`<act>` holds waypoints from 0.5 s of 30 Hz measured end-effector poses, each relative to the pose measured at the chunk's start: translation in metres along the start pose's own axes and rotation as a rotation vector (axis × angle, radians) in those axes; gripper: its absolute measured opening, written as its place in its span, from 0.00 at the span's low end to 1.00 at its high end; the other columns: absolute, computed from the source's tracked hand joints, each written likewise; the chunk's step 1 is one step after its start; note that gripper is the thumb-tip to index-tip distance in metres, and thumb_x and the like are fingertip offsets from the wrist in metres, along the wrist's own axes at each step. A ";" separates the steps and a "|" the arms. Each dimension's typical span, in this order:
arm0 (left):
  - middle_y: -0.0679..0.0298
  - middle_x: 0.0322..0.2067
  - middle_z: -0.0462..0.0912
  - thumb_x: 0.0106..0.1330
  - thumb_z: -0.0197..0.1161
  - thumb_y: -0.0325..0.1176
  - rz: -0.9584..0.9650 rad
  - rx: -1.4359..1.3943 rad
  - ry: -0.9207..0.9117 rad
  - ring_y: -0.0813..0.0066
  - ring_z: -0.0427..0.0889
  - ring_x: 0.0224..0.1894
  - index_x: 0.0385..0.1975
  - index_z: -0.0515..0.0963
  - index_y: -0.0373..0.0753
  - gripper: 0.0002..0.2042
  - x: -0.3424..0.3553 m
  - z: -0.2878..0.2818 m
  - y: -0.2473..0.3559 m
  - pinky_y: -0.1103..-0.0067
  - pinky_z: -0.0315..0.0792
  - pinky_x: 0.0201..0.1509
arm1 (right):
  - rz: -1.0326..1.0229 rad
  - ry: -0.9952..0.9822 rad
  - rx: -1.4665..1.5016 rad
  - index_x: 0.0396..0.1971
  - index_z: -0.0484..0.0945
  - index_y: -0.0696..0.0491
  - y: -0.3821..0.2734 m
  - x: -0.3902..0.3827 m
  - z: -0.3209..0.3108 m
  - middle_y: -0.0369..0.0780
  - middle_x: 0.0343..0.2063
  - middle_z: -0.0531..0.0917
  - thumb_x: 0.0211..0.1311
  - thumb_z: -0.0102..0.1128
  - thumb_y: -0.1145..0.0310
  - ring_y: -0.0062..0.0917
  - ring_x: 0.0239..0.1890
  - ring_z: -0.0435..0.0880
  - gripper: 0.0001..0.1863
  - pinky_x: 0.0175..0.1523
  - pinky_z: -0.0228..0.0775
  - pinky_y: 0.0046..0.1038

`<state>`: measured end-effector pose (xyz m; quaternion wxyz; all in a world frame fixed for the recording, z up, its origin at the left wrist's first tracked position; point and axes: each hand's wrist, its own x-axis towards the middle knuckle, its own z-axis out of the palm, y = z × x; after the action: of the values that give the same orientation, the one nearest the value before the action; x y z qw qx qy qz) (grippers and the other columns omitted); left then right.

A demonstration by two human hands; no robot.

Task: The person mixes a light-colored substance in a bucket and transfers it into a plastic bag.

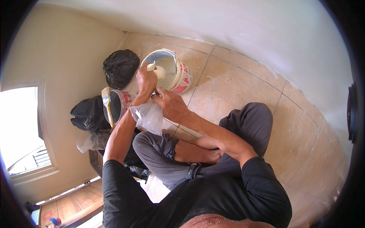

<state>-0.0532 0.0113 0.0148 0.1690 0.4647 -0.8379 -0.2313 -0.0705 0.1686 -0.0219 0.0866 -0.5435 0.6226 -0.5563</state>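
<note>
My left hand (146, 80) grips a white object (150, 67) over a white bucket (184, 80) with red markings; a creamy white lump (159, 73) sits beside its fingers, above pale contents. My right hand (171, 104) is closed just below, at the bucket's near side; what its fingers hold is partly hidden. A crumpled clear plastic bag (146, 118) hangs under it, against my left forearm. Left of my hands, a paintbrush (107, 106) with a pale handle rests across a smaller red-and-white bucket (125, 99).
Black bundles (119, 68) (85, 114) and crumpled plastic (89, 141) lie along the left wall, below a window opening (19, 125). My crossed legs (243, 127) rest on the tiled floor (239, 76). Walls curve round the back and right, with a dark object (351, 112) at far right.
</note>
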 end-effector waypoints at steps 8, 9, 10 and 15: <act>0.40 0.35 0.83 0.57 0.53 0.23 -0.003 0.039 0.070 0.42 0.84 0.41 0.40 0.81 0.34 0.13 -0.002 0.000 0.003 0.60 0.75 0.44 | 0.029 -0.035 0.002 0.40 0.80 0.57 -0.006 0.003 -0.007 0.49 0.39 0.77 0.55 0.61 0.69 0.42 0.38 0.84 0.13 0.44 0.77 0.38; 0.40 0.35 0.83 0.57 0.53 0.23 -0.016 0.038 0.069 0.43 0.84 0.41 0.40 0.81 0.34 0.13 -0.002 0.000 0.005 0.60 0.75 0.45 | 0.023 -0.033 -0.002 0.40 0.80 0.57 -0.005 0.003 -0.007 0.49 0.39 0.77 0.55 0.61 0.69 0.42 0.38 0.84 0.13 0.44 0.77 0.39; 0.40 0.36 0.83 0.57 0.53 0.23 -0.021 0.029 0.060 0.43 0.84 0.42 0.41 0.81 0.34 0.13 -0.001 0.000 0.005 0.60 0.75 0.45 | 0.016 -0.030 -0.007 0.41 0.80 0.57 -0.004 0.003 -0.007 0.49 0.39 0.77 0.55 0.61 0.70 0.42 0.38 0.84 0.14 0.44 0.76 0.39; 0.40 0.38 0.84 0.57 0.53 0.23 -0.028 0.004 0.056 0.46 0.84 0.44 0.44 0.82 0.35 0.16 0.003 0.004 -0.006 0.63 0.75 0.49 | 0.020 -0.052 0.007 0.42 0.79 0.57 -0.002 0.003 -0.006 0.49 0.39 0.77 0.55 0.60 0.70 0.42 0.39 0.83 0.14 0.44 0.77 0.39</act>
<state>-0.0527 0.0068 0.0082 0.1879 0.4830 -0.8268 -0.2188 -0.0747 0.1704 -0.0166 0.1102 -0.5511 0.6237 -0.5432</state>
